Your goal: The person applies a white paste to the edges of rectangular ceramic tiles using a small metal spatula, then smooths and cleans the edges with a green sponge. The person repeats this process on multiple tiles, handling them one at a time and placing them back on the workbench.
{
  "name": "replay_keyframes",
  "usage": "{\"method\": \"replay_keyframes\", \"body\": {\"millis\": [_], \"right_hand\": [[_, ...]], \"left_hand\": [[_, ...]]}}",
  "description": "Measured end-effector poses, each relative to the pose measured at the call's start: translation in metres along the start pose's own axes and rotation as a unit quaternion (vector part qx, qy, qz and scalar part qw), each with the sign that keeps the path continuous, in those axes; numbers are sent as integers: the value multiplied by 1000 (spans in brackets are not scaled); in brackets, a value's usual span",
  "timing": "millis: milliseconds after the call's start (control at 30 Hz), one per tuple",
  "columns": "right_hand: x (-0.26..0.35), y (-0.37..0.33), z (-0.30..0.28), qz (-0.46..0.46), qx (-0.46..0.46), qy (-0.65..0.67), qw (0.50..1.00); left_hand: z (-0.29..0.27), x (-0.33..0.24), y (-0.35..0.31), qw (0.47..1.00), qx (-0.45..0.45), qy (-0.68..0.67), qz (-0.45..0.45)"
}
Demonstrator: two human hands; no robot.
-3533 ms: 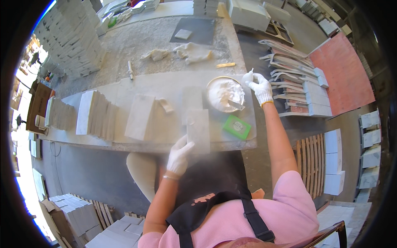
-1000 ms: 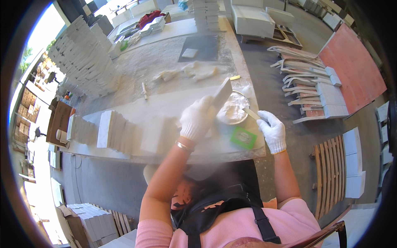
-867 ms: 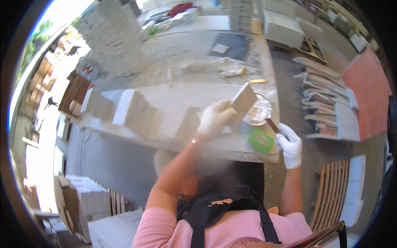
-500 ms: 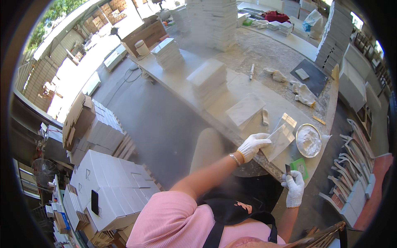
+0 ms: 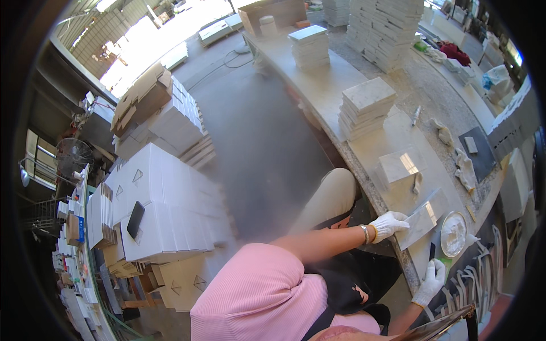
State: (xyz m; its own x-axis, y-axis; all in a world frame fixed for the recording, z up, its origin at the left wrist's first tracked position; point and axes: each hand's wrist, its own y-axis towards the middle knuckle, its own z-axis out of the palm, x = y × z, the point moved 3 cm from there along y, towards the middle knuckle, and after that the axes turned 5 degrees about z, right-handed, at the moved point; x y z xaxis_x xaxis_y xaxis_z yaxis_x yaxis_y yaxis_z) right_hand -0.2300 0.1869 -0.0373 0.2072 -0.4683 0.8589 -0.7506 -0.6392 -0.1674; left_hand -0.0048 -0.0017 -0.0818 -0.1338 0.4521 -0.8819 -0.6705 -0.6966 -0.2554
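Note:
My gloved left hand (image 5: 389,226) grips the near left edge of a pale, glossy marble-look tile (image 5: 420,225) on the workbench. Light reflects off the tile's far part. In my gloved right hand (image 5: 430,282) is a small scraper with a dark blade (image 5: 432,250) pointing up, close to the bench's front edge. Just right of the tile sits a round, gold-rimmed bowl (image 5: 443,238) of white paste (image 5: 455,233). Part of a green item (image 5: 447,263) shows between the bowl and my right hand.
Farther along the bench (image 5: 335,108) stand a tile stack (image 5: 368,113) and another flat tile (image 5: 397,168). Crumpled gloves (image 5: 464,170) lie beside a dark board (image 5: 480,156). White boxes (image 5: 176,210) with a phone (image 5: 135,220) on top rise at left.
The view has turned left, so bench, tile and bowl appear farther right. My left hand still grips the tile, and the scraper stays in my right hand, its blade raised beside the bowl.

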Motion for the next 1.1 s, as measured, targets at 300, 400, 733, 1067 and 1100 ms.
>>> {"method": "replay_keyframes", "body": {"millis": [300, 400, 733, 1067, 1100], "right_hand": [[79, 4, 63, -127, -9, -318, 939], [93, 5, 67, -123, 2, -350, 929], [97, 27, 65, -193, 13, -277, 941], [83, 51, 21, -149, 16, -164, 975], [80, 52, 21, -145, 19, -168, 975]], "left_hand": [[-1, -20, -2, 995, 56, 53, -68], [1, -33, -7, 992, 35, 99, -67], [1, -37, -6, 993, 71, 55, -72], [-4, -29, 2, 989, 67, 109, -75], [-4, -29, 2, 989, 66, 108, -77]]}}
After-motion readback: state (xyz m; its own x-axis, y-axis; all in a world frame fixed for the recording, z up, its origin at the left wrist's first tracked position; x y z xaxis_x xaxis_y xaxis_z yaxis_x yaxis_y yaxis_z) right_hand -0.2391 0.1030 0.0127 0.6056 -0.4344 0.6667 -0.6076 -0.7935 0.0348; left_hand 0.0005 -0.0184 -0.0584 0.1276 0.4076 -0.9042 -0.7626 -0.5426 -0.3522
